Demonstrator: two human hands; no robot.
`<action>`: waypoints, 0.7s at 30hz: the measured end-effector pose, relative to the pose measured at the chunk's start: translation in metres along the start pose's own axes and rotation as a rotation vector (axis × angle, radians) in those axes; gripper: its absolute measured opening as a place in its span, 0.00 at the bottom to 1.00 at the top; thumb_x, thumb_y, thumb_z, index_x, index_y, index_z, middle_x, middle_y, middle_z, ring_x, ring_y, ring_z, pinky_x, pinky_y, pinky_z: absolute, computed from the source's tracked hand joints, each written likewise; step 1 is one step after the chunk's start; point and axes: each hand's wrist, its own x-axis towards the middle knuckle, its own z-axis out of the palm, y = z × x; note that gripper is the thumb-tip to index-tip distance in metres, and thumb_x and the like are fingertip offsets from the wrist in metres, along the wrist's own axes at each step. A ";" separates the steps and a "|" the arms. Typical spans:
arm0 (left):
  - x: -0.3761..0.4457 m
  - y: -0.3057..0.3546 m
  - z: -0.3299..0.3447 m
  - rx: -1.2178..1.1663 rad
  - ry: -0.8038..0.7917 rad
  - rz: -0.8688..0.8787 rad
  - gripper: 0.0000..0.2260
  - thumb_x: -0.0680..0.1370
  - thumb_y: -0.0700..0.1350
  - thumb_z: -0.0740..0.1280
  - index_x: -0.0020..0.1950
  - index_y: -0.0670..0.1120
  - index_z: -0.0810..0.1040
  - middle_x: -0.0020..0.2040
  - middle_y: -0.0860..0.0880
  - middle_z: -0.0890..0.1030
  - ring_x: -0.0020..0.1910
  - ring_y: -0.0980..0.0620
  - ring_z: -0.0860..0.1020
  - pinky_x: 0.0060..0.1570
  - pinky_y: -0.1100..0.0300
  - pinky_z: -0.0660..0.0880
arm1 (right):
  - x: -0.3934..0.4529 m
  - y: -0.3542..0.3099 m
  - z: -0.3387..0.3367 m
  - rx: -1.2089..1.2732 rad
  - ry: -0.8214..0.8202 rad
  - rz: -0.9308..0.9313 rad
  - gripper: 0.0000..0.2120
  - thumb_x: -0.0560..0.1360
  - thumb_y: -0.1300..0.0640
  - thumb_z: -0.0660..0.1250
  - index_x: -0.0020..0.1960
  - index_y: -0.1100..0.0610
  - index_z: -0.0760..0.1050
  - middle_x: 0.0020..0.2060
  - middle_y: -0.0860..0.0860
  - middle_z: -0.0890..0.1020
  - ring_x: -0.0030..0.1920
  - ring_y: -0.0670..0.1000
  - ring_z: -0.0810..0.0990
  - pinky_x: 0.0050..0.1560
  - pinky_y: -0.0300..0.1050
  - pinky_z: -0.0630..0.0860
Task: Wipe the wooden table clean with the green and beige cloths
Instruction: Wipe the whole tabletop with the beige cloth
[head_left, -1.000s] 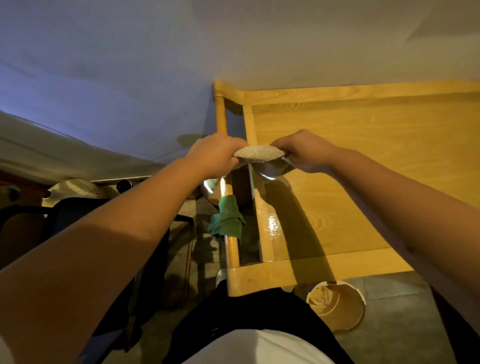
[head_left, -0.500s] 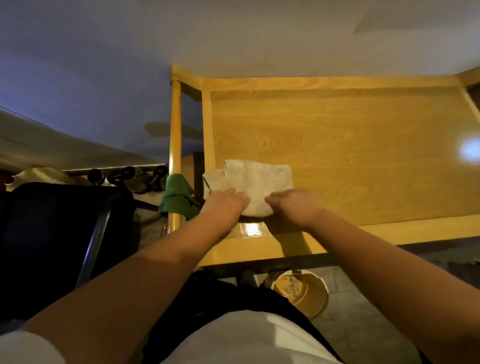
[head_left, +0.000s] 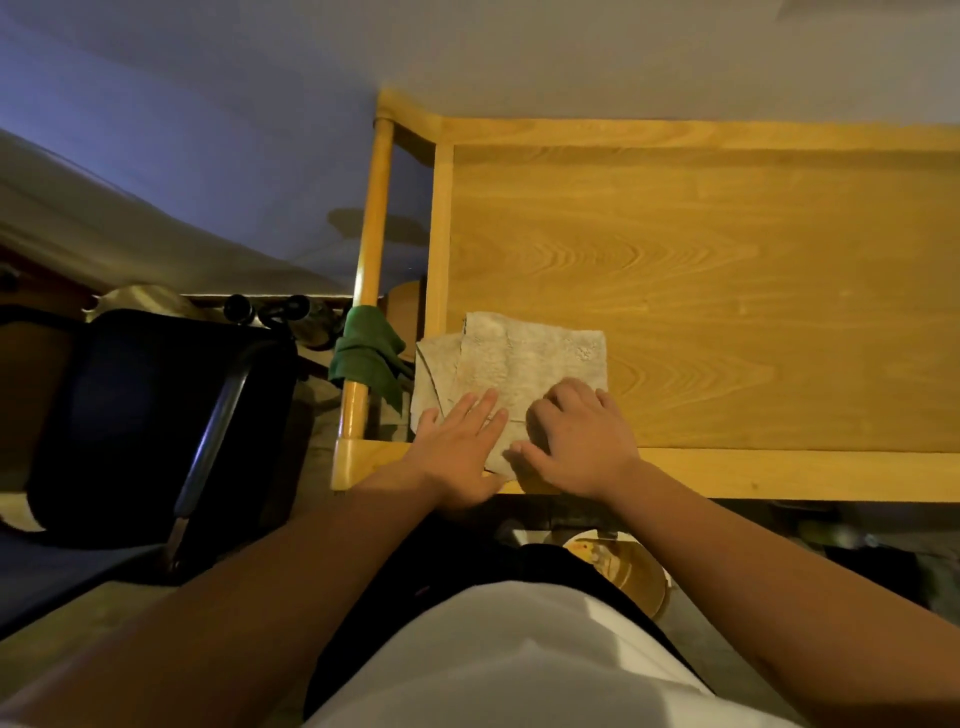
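Note:
The beige cloth (head_left: 530, 358) lies spread flat on the near left corner of the wooden table (head_left: 701, 270). My left hand (head_left: 457, 441) rests on the cloth's near left part with its fingers straight. Beside it, my right hand (head_left: 576, 436) presses on the cloth's near right part with its fingers bent at the knuckles. The green cloth (head_left: 366, 351) hangs over the round wooden rail (head_left: 371, 249) along the table's left side, apart from both hands.
A dark chair (head_left: 150, 415) stands left of the table. A round tan bucket (head_left: 628, 571) sits on the floor under the table's near edge. A pale wall rises behind the table.
A second ago both hands held the beige cloth bunched above the table's left edge. Since then the cloth has been laid flat on the table and both hands have come down on it.

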 end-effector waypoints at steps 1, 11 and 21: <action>0.002 -0.001 -0.011 -0.079 0.024 -0.007 0.33 0.81 0.59 0.57 0.83 0.53 0.47 0.83 0.51 0.43 0.81 0.50 0.44 0.75 0.38 0.48 | 0.007 -0.004 0.001 0.049 0.014 0.033 0.37 0.72 0.26 0.42 0.68 0.49 0.67 0.70 0.55 0.67 0.75 0.59 0.56 0.70 0.63 0.60; 0.047 -0.106 -0.123 0.080 0.489 -0.234 0.32 0.80 0.59 0.60 0.81 0.50 0.55 0.82 0.41 0.53 0.80 0.40 0.52 0.71 0.38 0.63 | 0.057 -0.041 0.036 0.072 -0.064 0.168 0.49 0.64 0.16 0.39 0.78 0.39 0.33 0.79 0.52 0.33 0.75 0.63 0.27 0.66 0.76 0.35; 0.104 -0.162 -0.125 -0.082 0.492 -0.327 0.33 0.80 0.62 0.60 0.82 0.53 0.54 0.82 0.48 0.36 0.81 0.38 0.42 0.71 0.40 0.67 | 0.071 -0.039 0.051 0.049 0.040 0.197 0.47 0.65 0.16 0.43 0.75 0.36 0.30 0.79 0.53 0.41 0.77 0.62 0.31 0.66 0.77 0.36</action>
